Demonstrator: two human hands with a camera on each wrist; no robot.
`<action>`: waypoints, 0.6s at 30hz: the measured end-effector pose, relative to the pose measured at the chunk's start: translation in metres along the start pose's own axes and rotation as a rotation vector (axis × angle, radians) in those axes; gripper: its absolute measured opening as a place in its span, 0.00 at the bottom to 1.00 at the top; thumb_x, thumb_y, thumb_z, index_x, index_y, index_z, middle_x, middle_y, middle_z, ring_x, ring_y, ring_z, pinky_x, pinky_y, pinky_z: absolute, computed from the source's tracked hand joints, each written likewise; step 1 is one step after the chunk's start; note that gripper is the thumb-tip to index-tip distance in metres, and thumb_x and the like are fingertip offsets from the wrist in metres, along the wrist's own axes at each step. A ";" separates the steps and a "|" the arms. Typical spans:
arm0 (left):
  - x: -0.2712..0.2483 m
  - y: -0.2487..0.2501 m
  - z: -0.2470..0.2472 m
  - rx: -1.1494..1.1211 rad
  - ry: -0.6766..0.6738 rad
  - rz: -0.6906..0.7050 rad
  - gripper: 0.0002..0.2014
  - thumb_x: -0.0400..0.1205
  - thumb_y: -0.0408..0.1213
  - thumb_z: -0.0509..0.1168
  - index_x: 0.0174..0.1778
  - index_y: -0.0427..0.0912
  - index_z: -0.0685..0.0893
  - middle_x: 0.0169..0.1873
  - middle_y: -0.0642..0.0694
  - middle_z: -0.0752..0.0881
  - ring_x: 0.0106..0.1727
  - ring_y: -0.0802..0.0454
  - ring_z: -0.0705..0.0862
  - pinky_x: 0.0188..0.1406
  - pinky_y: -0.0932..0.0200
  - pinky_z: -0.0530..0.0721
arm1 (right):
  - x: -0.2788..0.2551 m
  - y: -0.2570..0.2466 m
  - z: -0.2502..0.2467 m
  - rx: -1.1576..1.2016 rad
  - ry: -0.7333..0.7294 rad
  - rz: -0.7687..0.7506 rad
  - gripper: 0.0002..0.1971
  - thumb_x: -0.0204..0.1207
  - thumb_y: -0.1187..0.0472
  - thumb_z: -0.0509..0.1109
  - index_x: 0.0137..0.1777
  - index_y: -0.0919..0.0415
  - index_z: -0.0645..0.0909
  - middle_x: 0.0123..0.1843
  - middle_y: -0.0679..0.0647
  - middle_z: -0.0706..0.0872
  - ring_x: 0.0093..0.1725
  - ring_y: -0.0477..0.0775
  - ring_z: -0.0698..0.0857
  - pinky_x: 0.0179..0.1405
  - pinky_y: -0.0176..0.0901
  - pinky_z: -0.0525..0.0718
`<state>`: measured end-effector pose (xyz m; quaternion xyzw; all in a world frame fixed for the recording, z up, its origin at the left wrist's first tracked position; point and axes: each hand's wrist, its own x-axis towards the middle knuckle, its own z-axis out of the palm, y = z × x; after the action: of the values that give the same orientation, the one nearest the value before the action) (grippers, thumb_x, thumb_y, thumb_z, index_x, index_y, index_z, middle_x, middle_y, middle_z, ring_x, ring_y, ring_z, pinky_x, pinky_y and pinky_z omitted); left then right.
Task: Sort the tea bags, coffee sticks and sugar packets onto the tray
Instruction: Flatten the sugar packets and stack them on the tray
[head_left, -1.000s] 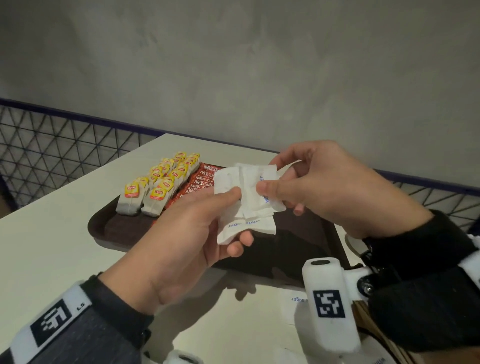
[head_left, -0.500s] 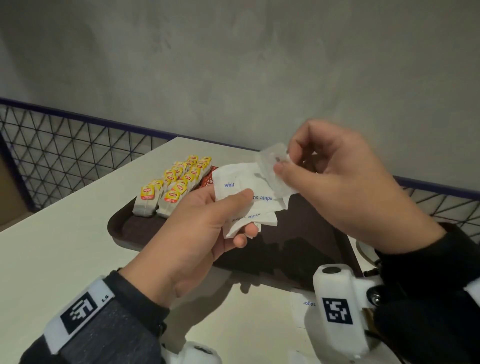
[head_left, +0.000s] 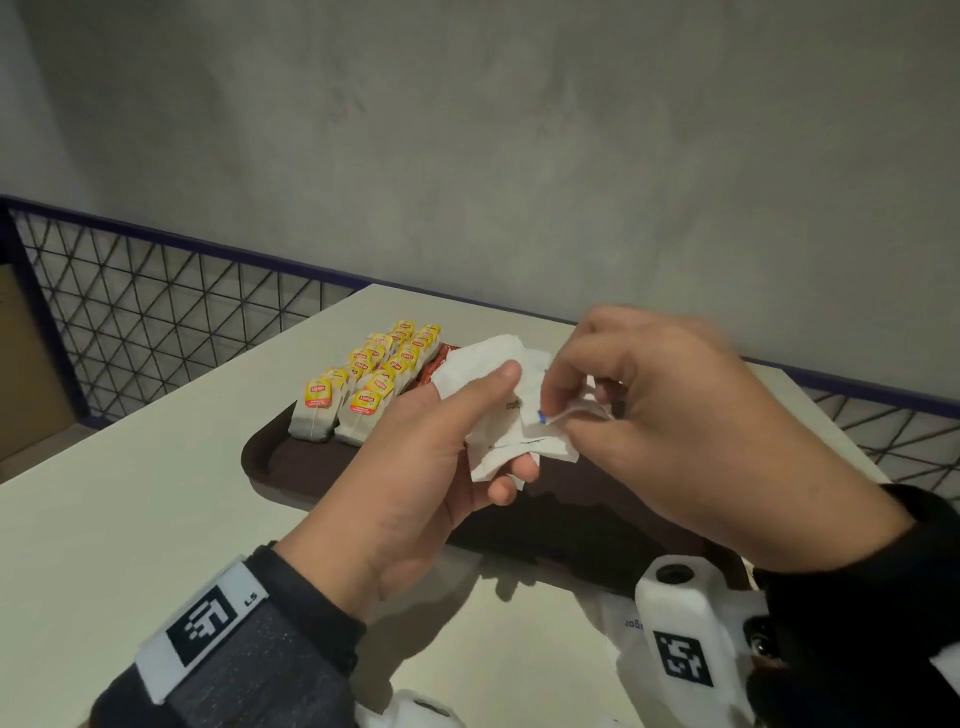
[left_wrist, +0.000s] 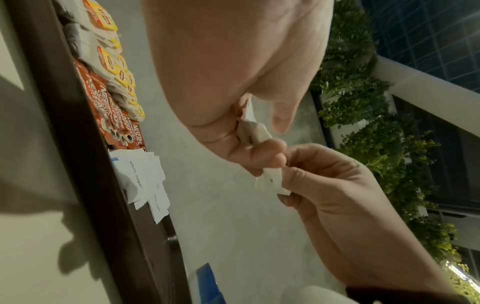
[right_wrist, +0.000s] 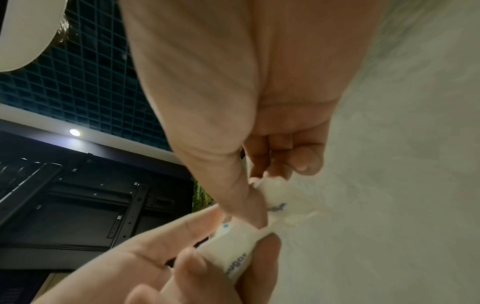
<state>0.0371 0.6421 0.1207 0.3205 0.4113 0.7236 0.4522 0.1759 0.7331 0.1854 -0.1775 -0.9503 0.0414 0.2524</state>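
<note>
The left hand (head_left: 415, 467) is holding a fanned stack of sugar packets (head_left: 498, 410) above the tray (head_left: 270, 452); the right hand (head_left: 675, 415) is pinching one packet off it. Tea bags (head_left: 363, 384) and coffee sticks (left_wrist: 114, 115) are already lying sorted, so sugar seems the step underway. Next: laying this packet beside the sugar (left_wrist: 140, 176) on the tray.

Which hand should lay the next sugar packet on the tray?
Right. The left hand grips the sugar packet stack, so it is occupied, while the right hand already pinches one packet at the stack's edge and hangs over bare tray.
</note>
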 end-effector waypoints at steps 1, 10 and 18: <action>0.001 -0.002 -0.001 0.022 0.008 0.011 0.08 0.82 0.40 0.71 0.53 0.41 0.87 0.37 0.44 0.88 0.27 0.52 0.81 0.19 0.65 0.76 | 0.000 -0.001 0.000 0.024 -0.013 0.002 0.11 0.71 0.67 0.78 0.39 0.48 0.90 0.40 0.40 0.82 0.41 0.36 0.78 0.41 0.23 0.71; 0.002 -0.001 -0.006 0.000 0.028 0.047 0.13 0.84 0.30 0.70 0.64 0.39 0.88 0.43 0.44 0.90 0.27 0.55 0.77 0.19 0.67 0.73 | 0.000 0.008 -0.002 0.331 0.067 0.311 0.21 0.69 0.41 0.76 0.63 0.37 0.80 0.52 0.40 0.85 0.49 0.42 0.86 0.48 0.42 0.84; 0.002 0.001 -0.005 -0.053 0.052 -0.029 0.10 0.87 0.33 0.63 0.61 0.40 0.86 0.44 0.40 0.92 0.28 0.51 0.80 0.20 0.64 0.74 | 0.002 0.014 -0.002 0.467 0.031 0.317 0.17 0.74 0.56 0.80 0.60 0.41 0.83 0.42 0.57 0.89 0.40 0.60 0.88 0.43 0.64 0.88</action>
<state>0.0320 0.6424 0.1192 0.2835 0.4081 0.7357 0.4603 0.1801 0.7468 0.1857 -0.2614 -0.8714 0.2954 0.2915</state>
